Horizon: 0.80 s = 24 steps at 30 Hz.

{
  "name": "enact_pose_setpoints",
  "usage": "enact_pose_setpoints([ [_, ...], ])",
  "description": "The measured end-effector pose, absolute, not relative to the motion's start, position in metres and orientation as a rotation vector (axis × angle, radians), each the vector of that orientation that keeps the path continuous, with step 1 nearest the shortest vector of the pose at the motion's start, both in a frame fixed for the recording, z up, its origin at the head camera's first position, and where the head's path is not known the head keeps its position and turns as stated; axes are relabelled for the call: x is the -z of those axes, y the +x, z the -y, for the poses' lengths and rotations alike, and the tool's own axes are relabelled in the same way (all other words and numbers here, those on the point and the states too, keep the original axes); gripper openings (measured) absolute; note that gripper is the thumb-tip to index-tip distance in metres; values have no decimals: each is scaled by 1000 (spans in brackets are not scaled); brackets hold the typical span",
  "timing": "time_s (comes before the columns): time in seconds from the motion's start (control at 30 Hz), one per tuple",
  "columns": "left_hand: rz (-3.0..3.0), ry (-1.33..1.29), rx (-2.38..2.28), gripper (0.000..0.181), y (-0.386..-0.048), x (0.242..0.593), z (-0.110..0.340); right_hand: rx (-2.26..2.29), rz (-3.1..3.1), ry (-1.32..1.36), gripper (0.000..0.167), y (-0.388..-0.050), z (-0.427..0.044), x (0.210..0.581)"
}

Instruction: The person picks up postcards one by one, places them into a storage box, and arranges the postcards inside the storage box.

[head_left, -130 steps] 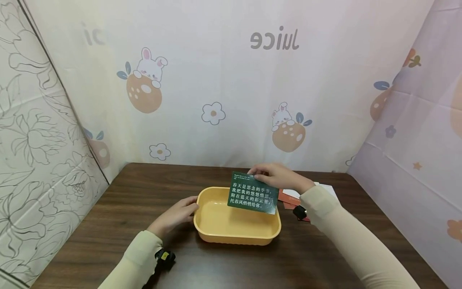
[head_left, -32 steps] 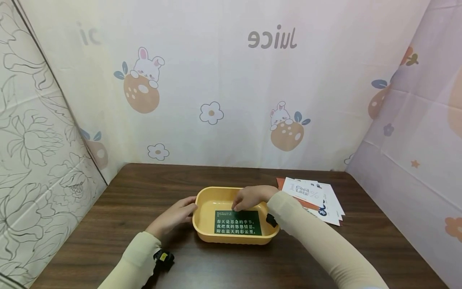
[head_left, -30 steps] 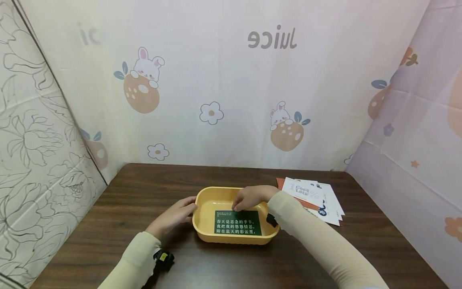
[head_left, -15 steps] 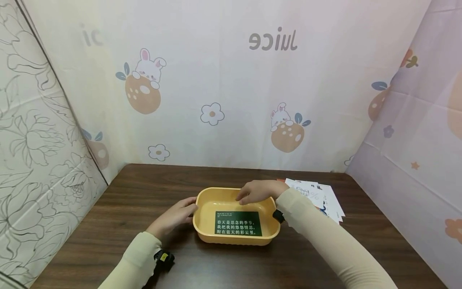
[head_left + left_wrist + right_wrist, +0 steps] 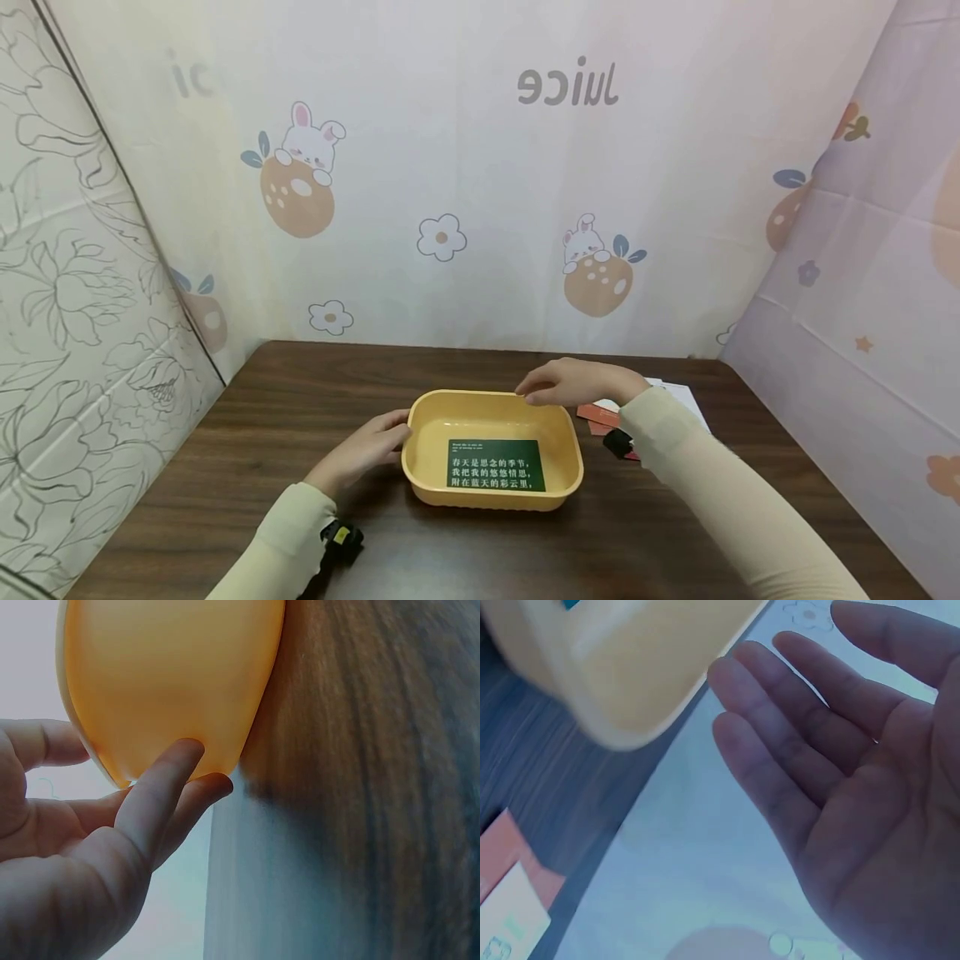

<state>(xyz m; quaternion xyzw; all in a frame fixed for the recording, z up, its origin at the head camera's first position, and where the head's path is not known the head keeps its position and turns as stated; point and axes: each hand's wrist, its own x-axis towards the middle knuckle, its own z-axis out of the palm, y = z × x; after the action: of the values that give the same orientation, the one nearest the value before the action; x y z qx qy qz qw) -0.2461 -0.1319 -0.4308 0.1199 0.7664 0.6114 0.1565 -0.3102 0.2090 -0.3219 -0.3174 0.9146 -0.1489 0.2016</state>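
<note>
Left of centre on the dark brown wood-grain table [image 5: 255, 442], the rounded end of a yellow oblong plastic basin [image 5: 487, 500] is held by the left hand [image 5: 367, 446], whose digits are set against the rim and outer wall. Toward the middle, a dark green rectangular card [image 5: 495, 464] with white print is laid flat on the basin's floor. Farther right, the right hand [image 5: 573, 382] is poised near the basin's back right corner, fingers extended, nothing gripped. A second ago the card's top edge was touched by those fingertips; it has since been let go, so it can be judged set down. One basin, one card inside it and two hands are counted. Beyond, at least one red-orange card [image 5: 598, 412] and one white card [image 5: 686, 398] are piled, though their full number cannot be told behind the cream sleeve [image 5: 750, 508].
</note>
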Motion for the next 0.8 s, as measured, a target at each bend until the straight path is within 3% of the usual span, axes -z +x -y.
enact_pose_setpoints([
  [0.8, -2200, 330, -1754, 49, -248, 434, 131, 579, -2721, -730, 35, -327, -311, 344],
])
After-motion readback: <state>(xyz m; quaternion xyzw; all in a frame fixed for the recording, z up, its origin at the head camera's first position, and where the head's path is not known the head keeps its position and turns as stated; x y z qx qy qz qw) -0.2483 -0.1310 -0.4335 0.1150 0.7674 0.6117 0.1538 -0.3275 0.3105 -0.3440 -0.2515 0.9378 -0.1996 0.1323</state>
